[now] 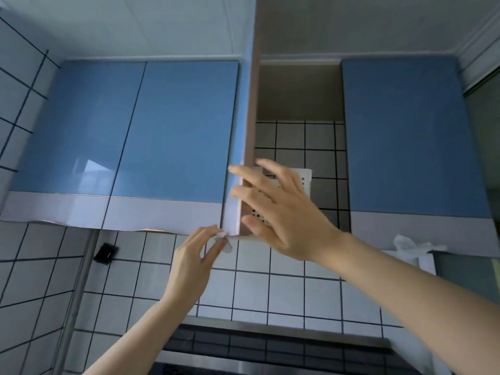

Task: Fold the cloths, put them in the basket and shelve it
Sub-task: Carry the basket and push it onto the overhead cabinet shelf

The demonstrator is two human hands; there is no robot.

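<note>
A white perforated basket (304,180) stands inside the open wall cabinet (297,90), mostly hidden behind my right hand; no cloths show. The blue cabinet door (244,131) stands edge-on towards me. My right hand (278,209) is spread wide in front of the basket, fingertips at the door's edge, holding nothing. My left hand (194,258) reaches up to the door's bottom corner, where thumb and fingers pinch a small peeling flap of film (224,239).
Closed blue cabinet doors (121,131) lie to the left and another blue door (405,136) to the right. White tiled wall (270,288) below, a metal pipe (78,288) at left, a dark hob (270,345) beneath, a white tissue box (416,253) at right.
</note>
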